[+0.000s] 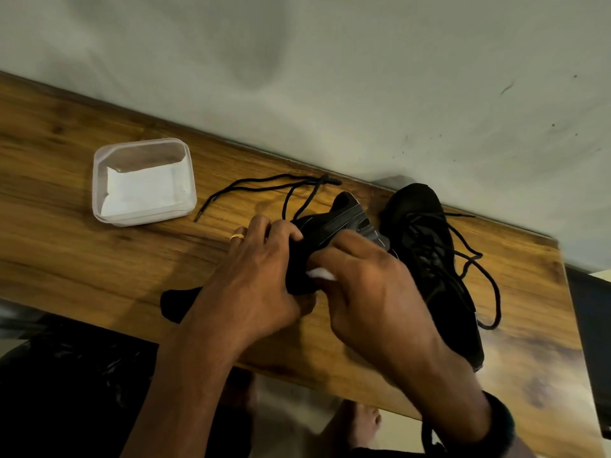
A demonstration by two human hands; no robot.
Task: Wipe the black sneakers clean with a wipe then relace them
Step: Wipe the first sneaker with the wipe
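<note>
My left hand [254, 279] grips a black sneaker [334, 226] lying on its side in the middle of the wooden table [99, 259]. My right hand [373, 292] holds a small white wipe [320, 274] pressed against that sneaker; most of the wipe is hidden under my fingers. A loose black lace [261, 190] lies on the table behind the shoe. The second black sneaker [429, 259] stands to the right, its laces trailing loose.
A clear plastic tub [99, 180] with white wipes inside sits at the back left of the table. A pale wall runs along the table's far edge. A dark object [173, 302] lies under my left wrist. Bare feet show below the table's near edge.
</note>
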